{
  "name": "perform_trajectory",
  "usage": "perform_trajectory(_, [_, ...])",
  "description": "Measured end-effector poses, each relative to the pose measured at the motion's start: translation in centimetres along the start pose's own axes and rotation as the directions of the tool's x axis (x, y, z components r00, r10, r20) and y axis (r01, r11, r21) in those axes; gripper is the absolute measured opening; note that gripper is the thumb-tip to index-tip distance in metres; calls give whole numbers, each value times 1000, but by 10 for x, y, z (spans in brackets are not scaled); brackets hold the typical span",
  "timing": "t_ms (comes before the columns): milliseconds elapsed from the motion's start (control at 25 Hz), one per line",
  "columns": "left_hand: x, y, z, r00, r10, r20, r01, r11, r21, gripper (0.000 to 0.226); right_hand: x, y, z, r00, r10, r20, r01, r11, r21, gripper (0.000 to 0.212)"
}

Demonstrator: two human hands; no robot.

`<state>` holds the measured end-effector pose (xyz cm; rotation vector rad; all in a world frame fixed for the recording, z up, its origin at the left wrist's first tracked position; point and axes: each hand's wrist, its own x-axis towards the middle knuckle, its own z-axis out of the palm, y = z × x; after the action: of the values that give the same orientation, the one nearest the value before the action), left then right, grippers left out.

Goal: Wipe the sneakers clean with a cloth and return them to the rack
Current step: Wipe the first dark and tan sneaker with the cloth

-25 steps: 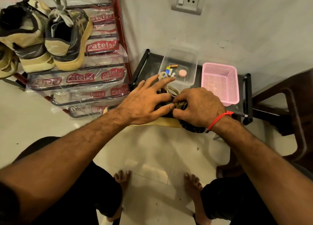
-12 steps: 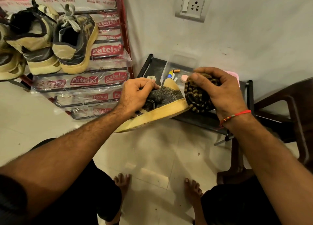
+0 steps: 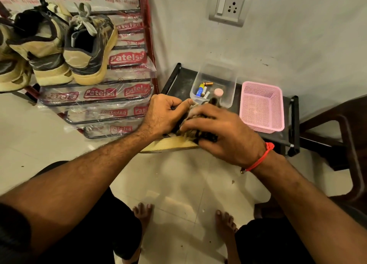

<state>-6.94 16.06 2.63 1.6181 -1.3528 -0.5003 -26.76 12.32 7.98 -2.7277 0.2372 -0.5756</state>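
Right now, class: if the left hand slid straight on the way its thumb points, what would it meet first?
Probably the clear plastic tub holding batteries, just beyond the left hand gripping the sneaker; depth is unclear.

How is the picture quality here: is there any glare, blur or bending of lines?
Head view: warm, dim light; a soft glare patch on the floor tiles between the feet; the wide lens bends the rack and wall lines; the right hand and cloth look slightly smeared; the plastic wrap on the rack shines.

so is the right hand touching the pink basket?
Apart. The head view shows the right hand pressing the cloth on the sneaker, with dark shelf visible between it and the pink basket.
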Motion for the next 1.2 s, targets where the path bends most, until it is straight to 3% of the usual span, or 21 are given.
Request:
perform_trajectory(80, [3,2,1,999,-7,-45,10,998,57,56,-4,23,-11,966,181,-182,-201,975,-96,41])
perform_trajectory(160, [3,2,2,996,-29,-79,36,995,88,56,-6,33,-19,912,301,-278,-337,937,-93,45])
perform_trajectory(200, [3,1,2,996,-39,-81,47,994,96,55,-4,27,-16,916,299,-269,-332,939,-85,44])
perform_trajectory(280, [0,0,2,998,-43,-56,48,994,100,51,1,-1,6,982,152,-112,-161,984,-73,40])
perform_trajectory(360, [-1,1,3,999,-43,-24,45,995,89,49,4,-11,13,998,59,-1,-59,996,-74,38])
perform_trajectory(520, [-4,5,9,999,7,-49,-2,995,104,52,4,25,-14,903,337,-266,-362,931,-47,41])
perform_trajectory(680, [-1,1,6,1000,-22,21,21,999,43,55,2,-7,-8,984,172,-47,-167,981,96,36])
perform_trajectory(760, [3,0,-1,999,-32,7,32,999,12,53,0,6,-14,958,271,-98,-268,963,35,24])
perform_trajectory(840, [8,-2,-11,993,-84,-87,76,993,-86,48,-9,33,-25,880,429,-205,-445,895,-39,16])
perform_trajectory(920, [12,-2,-20,978,-148,-147,105,957,-271,38,-19,45,-30,819,534,-208,-519,845,127,23])
perform_trajectory(1000, [12,4,-23,985,-142,-100,92,915,-394,35,-19,40,-31,812,571,-121,-489,778,394,46])
perform_trajectory(1080, [9,8,-19,994,-105,-25,84,897,-435,26,-18,34,-32,856,515,42,-423,652,629,69])
perform_trajectory(1200, [4,5,-16,996,-88,25,89,873,-479,27,-17,33,-37,880,416,230,-418,446,792,65])
